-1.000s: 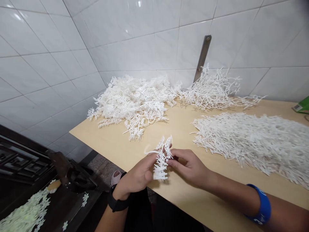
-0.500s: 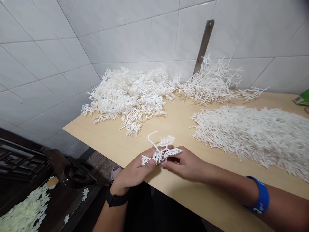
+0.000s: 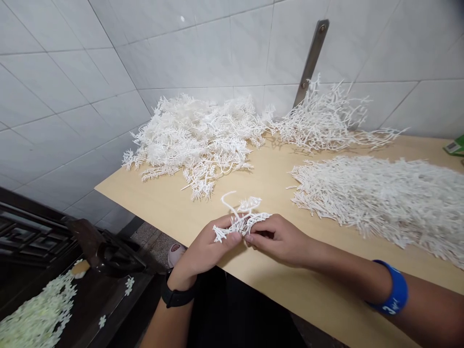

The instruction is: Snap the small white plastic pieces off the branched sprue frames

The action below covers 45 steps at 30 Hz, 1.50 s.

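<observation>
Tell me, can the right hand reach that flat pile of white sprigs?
Probably yes: the right hand is close to the flat pile of white sprigs, with nothing blocking the tabletop between, though it's pinching a branched sprig.

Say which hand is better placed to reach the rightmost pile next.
Probably the right hand: it's nearer that pile. The left hand is farther off; both hold the sprig.

banded bare forearms (image 3: 344, 267)
black wrist strap (image 3: 177, 296), lower left-centre; blue band (image 3: 398, 289), white markings (image 3: 390, 306), lower right; black clothing (image 3: 239, 316), bottom centre
</observation>
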{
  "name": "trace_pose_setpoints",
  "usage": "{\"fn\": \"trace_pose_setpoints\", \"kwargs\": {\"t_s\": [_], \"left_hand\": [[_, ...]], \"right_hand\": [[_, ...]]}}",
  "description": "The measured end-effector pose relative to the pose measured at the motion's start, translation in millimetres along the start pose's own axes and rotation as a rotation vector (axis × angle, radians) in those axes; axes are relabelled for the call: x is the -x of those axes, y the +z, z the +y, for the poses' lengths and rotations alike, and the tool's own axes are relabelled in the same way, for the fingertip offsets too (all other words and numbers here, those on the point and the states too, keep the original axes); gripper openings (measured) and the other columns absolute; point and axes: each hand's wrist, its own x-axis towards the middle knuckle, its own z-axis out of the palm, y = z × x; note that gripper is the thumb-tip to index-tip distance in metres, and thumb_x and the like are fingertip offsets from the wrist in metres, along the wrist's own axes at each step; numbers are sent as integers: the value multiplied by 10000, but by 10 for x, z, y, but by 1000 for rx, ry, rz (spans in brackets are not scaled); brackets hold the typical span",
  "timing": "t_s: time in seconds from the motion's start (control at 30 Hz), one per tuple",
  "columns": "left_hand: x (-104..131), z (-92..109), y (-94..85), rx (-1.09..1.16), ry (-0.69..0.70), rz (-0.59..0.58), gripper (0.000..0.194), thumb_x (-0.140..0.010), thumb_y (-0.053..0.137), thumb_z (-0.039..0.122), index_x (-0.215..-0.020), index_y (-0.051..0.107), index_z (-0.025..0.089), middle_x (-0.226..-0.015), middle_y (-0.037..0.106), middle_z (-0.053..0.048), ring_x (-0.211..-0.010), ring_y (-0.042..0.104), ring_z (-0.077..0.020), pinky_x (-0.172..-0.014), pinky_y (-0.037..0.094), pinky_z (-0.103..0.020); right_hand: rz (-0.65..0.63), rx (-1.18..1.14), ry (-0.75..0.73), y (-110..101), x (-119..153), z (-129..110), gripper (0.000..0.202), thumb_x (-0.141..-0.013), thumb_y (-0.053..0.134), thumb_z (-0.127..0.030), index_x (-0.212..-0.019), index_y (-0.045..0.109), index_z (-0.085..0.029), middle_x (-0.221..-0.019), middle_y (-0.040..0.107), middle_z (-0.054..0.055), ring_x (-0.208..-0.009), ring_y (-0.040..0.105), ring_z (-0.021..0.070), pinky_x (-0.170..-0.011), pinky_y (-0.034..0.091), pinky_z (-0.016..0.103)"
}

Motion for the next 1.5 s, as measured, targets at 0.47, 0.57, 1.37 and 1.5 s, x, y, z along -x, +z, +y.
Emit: {"fn": "trace_pose_setpoints", "kwargs": {"t_s": [0.47, 0.57, 1.37, 1.5], "left_hand": [[-44, -136, 16, 56, -58, 426, 457, -820, 633, 608, -777, 704, 158, -617, 655, -22, -668, 621, -189, -704, 501, -307], [-75, -143, 20, 288, -50, 563, 502, -823, 578, 670, -820, 678, 179, -465, 541, 32, -625, 637, -196, -689, 519, -321], [-32, -15, 174, -157, 6, 194, 405, -951, 499, 490, -1013, 742, 171, -1097, 736, -80, -1065, 646, -260, -963, 450, -325], [-41, -114, 117, 15, -3, 466, 495, -915, 497, 594, -817, 707, 156, -610, 682, -25, -668, 666, -197, -738, 507, -309]], "right_hand": [[-105, -56, -38, 4, -1, -54, 256, -761, 485, -103, -557, 358, -193, -559, 350, -52, -526, 324, 85, -528, 280, 233], [-114, 56, -106, 21, 26, -16, 294, -735, 500, -82, -534, 315, -191, -527, 296, -61, -507, 285, 80, -522, 255, 238], [75, 190, -214, 18, 16, 9, 338, -958, 504, -262, -630, 522, -181, -586, 473, -17, -579, 434, 117, -614, 352, 249], [-72, 224, -304, 77, 57, -26, 357, -942, 469, -213, -587, 437, -194, -586, 443, -20, -555, 414, 112, -593, 348, 249]]}}
